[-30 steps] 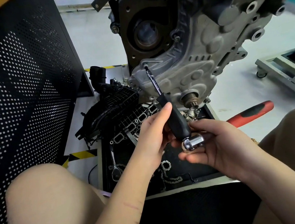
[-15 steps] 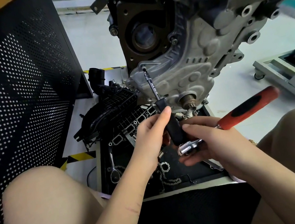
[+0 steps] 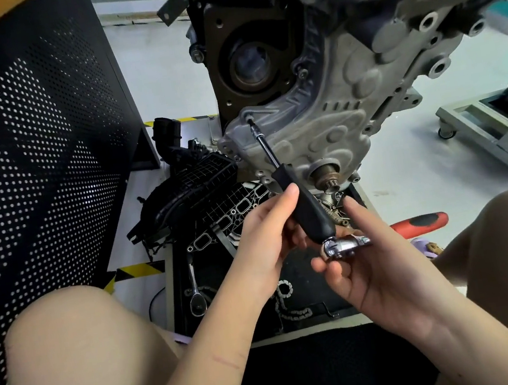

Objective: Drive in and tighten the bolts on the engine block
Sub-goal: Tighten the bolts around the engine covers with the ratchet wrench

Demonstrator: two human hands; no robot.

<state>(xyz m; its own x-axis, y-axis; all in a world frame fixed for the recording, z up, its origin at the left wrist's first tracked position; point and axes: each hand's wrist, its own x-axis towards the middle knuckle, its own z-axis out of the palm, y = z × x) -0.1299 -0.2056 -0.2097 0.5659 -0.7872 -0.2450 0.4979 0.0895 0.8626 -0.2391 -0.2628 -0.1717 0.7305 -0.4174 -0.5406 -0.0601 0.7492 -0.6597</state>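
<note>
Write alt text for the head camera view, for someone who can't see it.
Seated person's left hand grips the black handle of a long driver whose tip sits on a bolt in the grey engine cover, while the right hand holds a chrome ratchet with a red handle on the driver's end. Below the engine sits a black tray of parts.

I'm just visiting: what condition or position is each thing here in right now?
Left hand: holds the black driver handle.
Right hand: holds the ratchet head.
Driver shaft: tip seated at a bolt hole in the engine cover.
Spare ratchet: lying in the tray.
Chain: lying loose.
</note>
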